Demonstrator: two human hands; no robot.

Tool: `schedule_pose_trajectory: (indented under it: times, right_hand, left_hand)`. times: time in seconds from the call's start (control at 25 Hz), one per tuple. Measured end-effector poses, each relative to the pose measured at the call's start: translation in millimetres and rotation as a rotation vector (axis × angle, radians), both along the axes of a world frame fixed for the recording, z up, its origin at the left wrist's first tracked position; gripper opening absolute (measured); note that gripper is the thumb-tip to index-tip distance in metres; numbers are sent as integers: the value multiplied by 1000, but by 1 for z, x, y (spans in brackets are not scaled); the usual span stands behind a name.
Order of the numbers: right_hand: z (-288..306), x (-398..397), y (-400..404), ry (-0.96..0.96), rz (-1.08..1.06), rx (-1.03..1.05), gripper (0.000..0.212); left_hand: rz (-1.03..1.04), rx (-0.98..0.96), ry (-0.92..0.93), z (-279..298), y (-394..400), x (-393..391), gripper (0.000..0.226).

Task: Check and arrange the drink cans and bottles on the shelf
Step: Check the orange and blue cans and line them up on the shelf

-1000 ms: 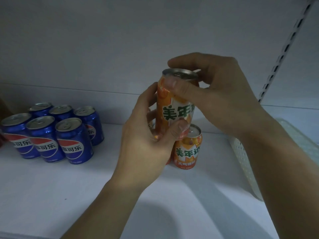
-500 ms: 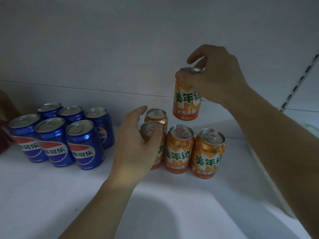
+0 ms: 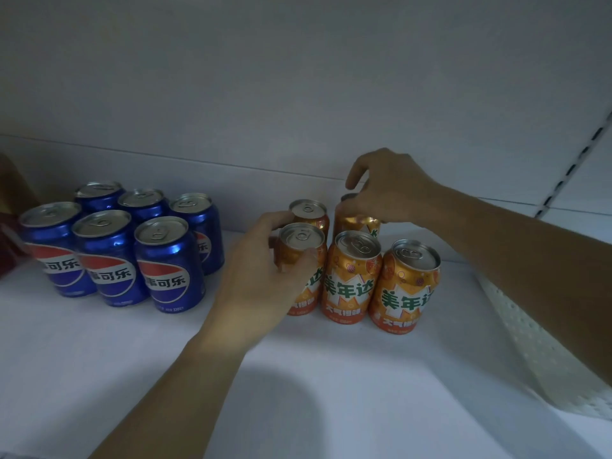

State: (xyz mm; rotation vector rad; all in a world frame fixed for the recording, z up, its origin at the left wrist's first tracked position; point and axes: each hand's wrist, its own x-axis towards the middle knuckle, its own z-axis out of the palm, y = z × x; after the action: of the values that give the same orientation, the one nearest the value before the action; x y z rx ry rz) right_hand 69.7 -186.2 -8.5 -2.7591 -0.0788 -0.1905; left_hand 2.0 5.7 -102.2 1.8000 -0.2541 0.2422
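Note:
Several orange cans stand on the white shelf (image 3: 99, 359). My right hand (image 3: 394, 190) grips the top of an orange can (image 3: 356, 223) in the back row, behind the front middle can (image 3: 351, 279). My left hand (image 3: 261, 279) curls round the front left orange can (image 3: 299, 246), thumb on its front. Another orange can (image 3: 308, 212) stands behind that one, and one more (image 3: 405, 286) is at the front right. Several blue Pepsi cans (image 3: 169, 266) stand in two rows at the left.
A white perforated basket (image 3: 523, 342) sits at the right, under my right forearm. The shelf's back wall (image 3: 231, 127) is close behind the cans. A slotted upright (image 3: 569, 167) runs up at the far right. Something dark red (image 3: 6, 246) shows at the left edge.
My right hand has lowered the orange can from the air down into the back row. My left hand moved onto the front left orange can.

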Motion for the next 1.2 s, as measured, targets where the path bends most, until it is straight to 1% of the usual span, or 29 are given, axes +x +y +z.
schedule_pose_trajectory:
  times: [0.16,0.32,0.56,0.76,0.92,1.04,1.12,1.2]
  right_hand:
    - [-4,-1,7,82,-3,46,39]
    - [-2,-3,10,138,-11,62,41]
    - [1,1,9,211,-8,63,46]
    - [1,0,6,239,12,59,49]
    - [0,-5,9,204,23,30,48]
    - [1,-10,10,192,42,-16,55]
    - [4,-18,9,87,22,28,52]
    - [11,-39,7,-114,-27,219,36]
  left_hand:
    - [8,40,-1,0,1,0,42]
    - [3,37,-14,0,2,1,41]
    - [-26,33,-3,0,3,1,50]
    - [-74,181,98,-7,4,1,64]
    - [-49,164,141,-11,3,1,69]
    - [-38,154,145,-10,2,-1,68]
    - [-33,177,137,-9,3,-4,67]
    - [-11,177,125,-2,6,-7,66]
